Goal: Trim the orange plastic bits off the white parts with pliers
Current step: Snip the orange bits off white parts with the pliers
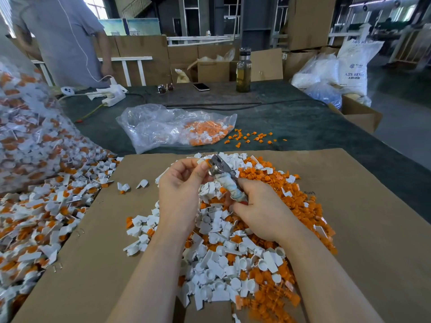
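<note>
Head: pliers (218, 167) between hands.

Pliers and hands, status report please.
Right hand grips the pliers by the wrapped handles. Left hand pinches a white part at the head. Nothing in the way.

Cardboard sheet (349, 229): bare to the right and near-left of the central heap of white and orange parts (233, 241). Left edge is blocked by spilled parts (35, 217) and a full bag (28, 136). Beyond lies open green table (291, 122), interrupted by a clear plastic bag (163, 127), scattered orange bits (251, 137) and a cable (233, 106).
</note>
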Demonstrator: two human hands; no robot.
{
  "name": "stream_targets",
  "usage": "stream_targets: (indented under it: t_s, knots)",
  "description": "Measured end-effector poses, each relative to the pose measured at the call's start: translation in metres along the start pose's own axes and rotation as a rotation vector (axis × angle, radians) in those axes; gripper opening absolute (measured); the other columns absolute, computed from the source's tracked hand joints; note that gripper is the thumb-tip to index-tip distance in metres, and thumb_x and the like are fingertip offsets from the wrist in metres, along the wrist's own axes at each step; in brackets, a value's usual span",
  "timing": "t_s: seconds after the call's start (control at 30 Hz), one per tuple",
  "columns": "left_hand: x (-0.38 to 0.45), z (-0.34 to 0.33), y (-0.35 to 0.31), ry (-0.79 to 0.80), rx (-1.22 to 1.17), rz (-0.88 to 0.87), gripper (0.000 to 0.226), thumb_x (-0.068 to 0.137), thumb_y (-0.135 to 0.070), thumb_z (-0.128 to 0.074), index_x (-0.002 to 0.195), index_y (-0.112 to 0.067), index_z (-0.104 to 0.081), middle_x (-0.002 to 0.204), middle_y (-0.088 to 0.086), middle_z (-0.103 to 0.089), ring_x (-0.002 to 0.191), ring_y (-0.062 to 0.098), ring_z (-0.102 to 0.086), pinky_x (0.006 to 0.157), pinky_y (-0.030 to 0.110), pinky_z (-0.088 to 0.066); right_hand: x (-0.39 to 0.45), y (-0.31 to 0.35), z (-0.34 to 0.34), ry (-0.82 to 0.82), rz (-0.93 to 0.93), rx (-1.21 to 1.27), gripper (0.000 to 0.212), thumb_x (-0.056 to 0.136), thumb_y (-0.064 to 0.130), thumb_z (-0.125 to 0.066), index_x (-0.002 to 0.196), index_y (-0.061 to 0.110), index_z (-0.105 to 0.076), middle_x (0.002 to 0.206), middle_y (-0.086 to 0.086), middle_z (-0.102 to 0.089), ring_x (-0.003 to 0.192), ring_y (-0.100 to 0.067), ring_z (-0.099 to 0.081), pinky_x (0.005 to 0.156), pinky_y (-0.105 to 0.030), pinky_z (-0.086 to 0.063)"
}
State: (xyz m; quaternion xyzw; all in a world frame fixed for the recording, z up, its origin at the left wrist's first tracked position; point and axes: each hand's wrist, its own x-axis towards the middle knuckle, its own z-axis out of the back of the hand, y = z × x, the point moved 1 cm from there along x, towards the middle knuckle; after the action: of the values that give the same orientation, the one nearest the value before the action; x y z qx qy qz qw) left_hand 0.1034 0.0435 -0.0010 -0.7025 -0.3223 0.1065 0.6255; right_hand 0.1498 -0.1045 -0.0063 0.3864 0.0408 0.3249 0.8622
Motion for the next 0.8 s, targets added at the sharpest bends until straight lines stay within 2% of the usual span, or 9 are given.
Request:
stream_targets:
  t_s: [0.1, 0.2, 0.3, 0.43, 0.5, 0.6, 0.67, 0.8]
  knots:
    - [0.001, 0.001, 0.000, -0.001, -0.024, 0.069, 0.003, 0.091, -0.009, -0.067, 0.090, -0.006, -0.069, 0.068, -0.008, -0.070, 0.061, 0.003, -0.065, 0.065, 0.016, -0.053, 0.001, -0.001, -0.002, -0.028, -0.002, -0.054, 0.006, 0.087, 0.023, -0.058, 0.092, 0.022, -0.061, 0.076, 0.005, -0.062, 0.065, -0.014, -0.057, 0.058, -0.039, -0.051]
    - [0.002, 0.005, 0.000, -0.078, -0.126, 0.189, 0.003, 0.091, -0.009, -0.067, 0.093, -0.007, -0.068, 0.075, -0.002, -0.075, 0.066, 0.008, -0.070, 0.068, 0.020, -0.058, 0.001, -0.003, -0.002, -0.080, -0.012, -0.150, 0.007, 0.086, 0.027, -0.057, 0.093, 0.025, -0.058, 0.075, 0.007, -0.060, 0.065, -0.011, -0.055, 0.056, -0.036, -0.051]
    - [0.009, 0.018, -0.002, -0.273, -0.347, 0.328, 0.011, 0.094, -0.007, -0.062, 0.105, -0.007, -0.065, 0.090, 0.007, -0.078, 0.079, 0.014, -0.076, 0.070, 0.023, -0.061, 0.002, -0.008, 0.000, -0.149, -0.039, -0.180, 0.005, 0.086, 0.028, -0.057, 0.090, 0.027, -0.055, 0.074, 0.009, -0.059, 0.064, -0.010, -0.055, 0.052, -0.034, -0.049]
    - [0.019, 0.040, -0.002, -0.516, -0.614, 0.456, 0.018, 0.098, -0.008, -0.059, 0.115, -0.005, -0.065, 0.095, 0.007, -0.078, 0.082, 0.012, -0.076, 0.061, 0.018, -0.059, 0.004, -0.013, 0.003, -0.243, -0.072, -0.223, 0.016, 0.087, 0.028, -0.058, 0.082, 0.033, -0.044, 0.070, 0.015, -0.051, 0.062, -0.005, -0.050, 0.048, -0.021, -0.033]
    - [0.022, 0.048, 0.000, -0.599, -0.729, 0.480, 0.020, 0.100, -0.006, -0.054, 0.118, -0.003, -0.062, 0.096, 0.006, -0.076, 0.080, 0.010, -0.076, 0.071, 0.022, -0.061, 0.005, -0.015, 0.004, -0.272, -0.096, -0.247, 0.017, 0.087, 0.030, -0.058, 0.085, 0.033, -0.042, 0.069, 0.017, -0.048, 0.061, -0.004, -0.049, 0.047, -0.019, -0.030]
    - [0.025, 0.055, 0.001, -0.653, -0.830, 0.485, 0.017, 0.103, -0.005, -0.047, 0.115, -0.005, -0.059, 0.098, 0.003, -0.073, 0.082, 0.009, -0.074, 0.083, 0.027, -0.060, 0.006, -0.018, 0.004, -0.278, -0.131, -0.291, 0.014, 0.088, 0.031, -0.057, 0.089, 0.033, -0.043, 0.071, 0.018, -0.047, 0.064, -0.005, -0.050, 0.048, -0.022, -0.036]
    - [0.026, 0.057, 0.001, -0.664, -0.858, 0.465, 0.019, 0.105, -0.005, -0.040, 0.113, -0.006, -0.058, 0.102, 0.002, -0.071, 0.083, 0.007, -0.072, 0.081, 0.025, -0.060, 0.006, -0.019, 0.003, -0.282, -0.143, -0.299, 0.012, 0.088, 0.031, -0.056, 0.087, 0.031, -0.044, 0.071, 0.016, -0.049, 0.064, -0.006, -0.051, 0.048, -0.023, -0.039]
    - [0.025, 0.058, 0.003, -0.709, -0.921, 0.424, 0.029, 0.106, -0.003, -0.034, 0.124, -0.002, -0.056, 0.112, 0.005, -0.070, 0.088, 0.009, -0.071, 0.078, 0.023, -0.060, 0.007, -0.021, 0.003, -0.293, -0.158, -0.309, 0.009, 0.087, 0.031, -0.056, 0.087, 0.031, -0.046, 0.070, 0.015, -0.050, 0.062, -0.005, -0.049, 0.046, -0.022, -0.034]
